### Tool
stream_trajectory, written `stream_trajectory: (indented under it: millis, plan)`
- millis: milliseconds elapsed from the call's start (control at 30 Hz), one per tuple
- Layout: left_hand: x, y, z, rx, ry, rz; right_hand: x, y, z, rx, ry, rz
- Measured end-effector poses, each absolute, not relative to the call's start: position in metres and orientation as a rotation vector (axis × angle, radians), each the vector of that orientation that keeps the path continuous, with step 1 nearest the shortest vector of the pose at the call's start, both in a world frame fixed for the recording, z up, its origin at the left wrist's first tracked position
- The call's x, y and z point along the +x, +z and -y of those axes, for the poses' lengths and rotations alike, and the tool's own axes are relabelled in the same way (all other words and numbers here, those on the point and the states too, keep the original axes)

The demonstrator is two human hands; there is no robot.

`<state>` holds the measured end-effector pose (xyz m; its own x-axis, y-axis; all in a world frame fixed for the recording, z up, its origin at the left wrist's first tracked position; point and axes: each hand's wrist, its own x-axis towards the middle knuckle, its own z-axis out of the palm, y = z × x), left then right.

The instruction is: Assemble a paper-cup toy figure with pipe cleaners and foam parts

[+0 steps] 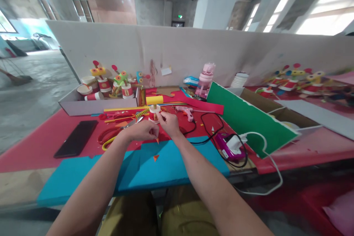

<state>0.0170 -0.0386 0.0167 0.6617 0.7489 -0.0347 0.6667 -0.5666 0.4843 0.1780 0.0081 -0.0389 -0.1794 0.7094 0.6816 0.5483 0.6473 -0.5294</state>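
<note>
My left hand (pixel 142 131) and my right hand (pixel 169 123) meet over the red table cover, fingers pinched together around something small that I cannot make out. Just beyond the fingertips stands a small white paper cup with a red band (pixel 154 113), striped pipe cleaners sticking out of its sides. A tiny orange paper triangle (pixel 156 157) lies on the blue foam sheet (pixel 155 169) below my hands. Red-handled scissors (pixel 116 132) lie left of my left hand.
A black phone (pixel 76 138) lies at left. A cardboard box (pixel 91 105) holds finished cup figures. A pink glue gun (pixel 186 111), black cable, purple power strip (pixel 228 147), green sheet (pixel 249 121) and pink bottle (pixel 206 79) are at right.
</note>
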Motion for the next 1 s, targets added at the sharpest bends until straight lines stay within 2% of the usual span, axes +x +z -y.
stream_trajectory:
  millis: [200,367,500,600,800,1000]
  plan:
    - [0.033,-0.002,0.034,2.482,0.070,-1.101,0.177,-0.038,-0.009,-1.022,0.213,1.865]
    - [0.027,0.015,0.051,2.370,0.253,-1.070,0.178,-0.037,-0.010,-1.024,0.220,1.864]
    - [0.023,0.032,0.080,2.295,0.050,-0.907,0.178,-0.037,-0.010,-1.037,0.209,1.866]
    - [0.026,0.025,0.093,2.335,-0.058,-0.935,0.177,-0.037,-0.009,-1.047,0.206,1.878]
    - [0.028,0.010,0.101,2.383,0.018,-1.019,0.178,-0.037,-0.008,-1.050,0.206,1.884]
    - [0.040,0.015,0.146,2.369,-0.120,-0.824,0.177,-0.037,-0.007,-1.031,0.222,1.889]
